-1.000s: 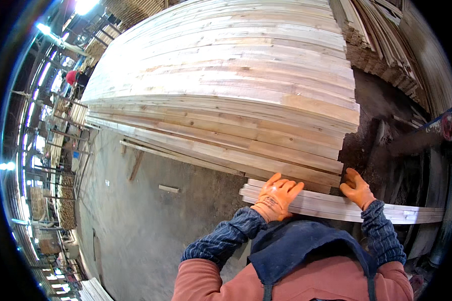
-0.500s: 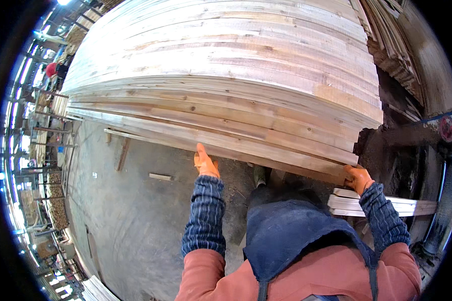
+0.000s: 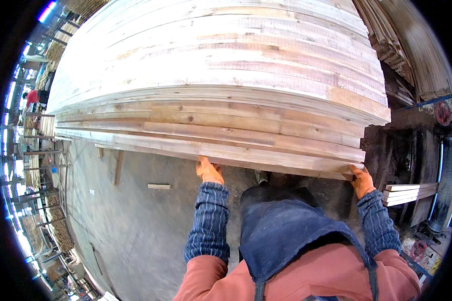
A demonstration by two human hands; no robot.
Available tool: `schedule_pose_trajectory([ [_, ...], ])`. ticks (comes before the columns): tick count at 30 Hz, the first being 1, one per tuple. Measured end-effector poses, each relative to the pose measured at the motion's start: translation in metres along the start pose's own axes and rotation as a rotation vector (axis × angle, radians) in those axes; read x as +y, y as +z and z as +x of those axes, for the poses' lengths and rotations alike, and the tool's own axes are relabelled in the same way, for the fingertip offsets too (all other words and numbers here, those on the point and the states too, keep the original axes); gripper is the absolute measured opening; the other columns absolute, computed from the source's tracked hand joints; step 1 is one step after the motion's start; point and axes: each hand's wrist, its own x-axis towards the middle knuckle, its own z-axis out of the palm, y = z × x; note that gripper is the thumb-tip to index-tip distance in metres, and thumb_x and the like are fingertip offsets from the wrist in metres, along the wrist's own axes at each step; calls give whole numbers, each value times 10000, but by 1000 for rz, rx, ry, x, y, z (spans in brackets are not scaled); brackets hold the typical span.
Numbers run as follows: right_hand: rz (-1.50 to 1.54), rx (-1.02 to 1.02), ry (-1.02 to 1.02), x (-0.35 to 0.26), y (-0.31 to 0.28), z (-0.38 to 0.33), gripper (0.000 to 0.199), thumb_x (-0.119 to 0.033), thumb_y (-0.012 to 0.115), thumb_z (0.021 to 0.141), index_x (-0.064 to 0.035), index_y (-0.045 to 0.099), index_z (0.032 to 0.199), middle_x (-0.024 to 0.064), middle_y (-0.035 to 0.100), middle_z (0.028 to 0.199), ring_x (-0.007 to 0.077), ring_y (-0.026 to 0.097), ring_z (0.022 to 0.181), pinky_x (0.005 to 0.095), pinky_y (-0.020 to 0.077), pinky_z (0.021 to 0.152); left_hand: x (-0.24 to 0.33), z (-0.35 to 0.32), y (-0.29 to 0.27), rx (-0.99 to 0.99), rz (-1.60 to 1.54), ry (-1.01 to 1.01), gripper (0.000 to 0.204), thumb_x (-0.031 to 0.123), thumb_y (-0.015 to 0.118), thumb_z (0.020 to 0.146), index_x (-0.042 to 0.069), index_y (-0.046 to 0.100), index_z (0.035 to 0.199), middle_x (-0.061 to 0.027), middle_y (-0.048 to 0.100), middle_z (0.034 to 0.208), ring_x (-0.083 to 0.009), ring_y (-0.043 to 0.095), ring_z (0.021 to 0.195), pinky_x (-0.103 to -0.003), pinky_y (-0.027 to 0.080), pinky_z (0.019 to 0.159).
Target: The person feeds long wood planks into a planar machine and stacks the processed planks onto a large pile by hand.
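A big stack of long pale wooden boards (image 3: 226, 60) fills the upper middle of the view, with several boards stepped along its near side. My left hand (image 3: 209, 171), in an orange glove, is at the lower edge of the nearest board (image 3: 266, 155), its fingers closed against and partly hidden by the wood. At that board's right end, my right hand (image 3: 361, 181), gloved in orange too, grips the corner with the fingers wrapped over it. Both forearms wear dark striped sleeve covers.
Pale board ends (image 3: 409, 193) stick out beside a machine with a ribbed hose (image 3: 444, 180) at right. On the grey concrete floor (image 3: 135, 231) lies a short wood piece (image 3: 159, 186). Racks of timber (image 3: 58, 220) and a person in red (image 3: 31, 98) are far left.
My left hand's fingers have closed in at the board's edge, where the index finger was stretched out before. The pale board ends at right now show farther right, clear of my right hand.
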Motion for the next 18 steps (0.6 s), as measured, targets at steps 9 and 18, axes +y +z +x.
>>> schedule_pose_trajectory([
  [9,595,158,410,-86,2,4,526,-315,723,934,-77,622,1393,71,695,1261,235,652,1105,382,496,969,32,9,-15,152,530,620,523,307,531,1033,-75,561,1389,-272,631,1359,-385,614,1189,-409,458,1062],
  [18,573,251,529,-137,-20,-10,727,-565,735,878,-109,594,1426,91,631,1358,253,617,1126,356,486,898,61,-48,7,24,363,558,576,473,572,1039,8,571,1379,-197,647,1322,-368,610,1141,-445,483,1048],
])
